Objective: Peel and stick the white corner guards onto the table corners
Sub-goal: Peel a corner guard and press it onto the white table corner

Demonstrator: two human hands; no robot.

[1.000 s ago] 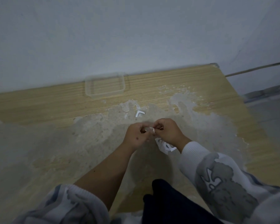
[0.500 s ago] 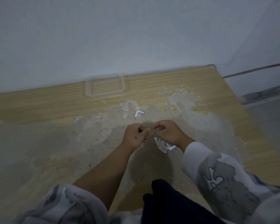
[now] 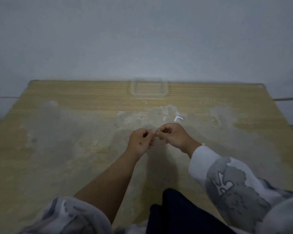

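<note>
My left hand (image 3: 140, 141) and my right hand (image 3: 173, 135) meet fingertip to fingertip above the middle of the worn wooden table (image 3: 74, 132). Both pinch a tiny pale piece (image 3: 155, 132), apparently a corner guard; most of it is hidden by the fingers. A second white corner guard (image 3: 178, 118), L-shaped, lies flat on the table just beyond my right hand. The table's far left corner (image 3: 31, 81) and far right corner (image 3: 261, 85) are both in view against the wall.
A clear plastic container (image 3: 149, 95) stands at the table's far edge by the grey wall. A scrap of white (image 3: 203, 144) shows at my right wrist. Small white flecks (image 3: 165, 117) lie near the loose guard. My dark trouser leg (image 3: 179, 213) is at the near edge.
The view has swung left, so the whole far edge and both far corners now show. The hands stay joined on the small piece. The white paper under my right hand is now hidden.
</note>
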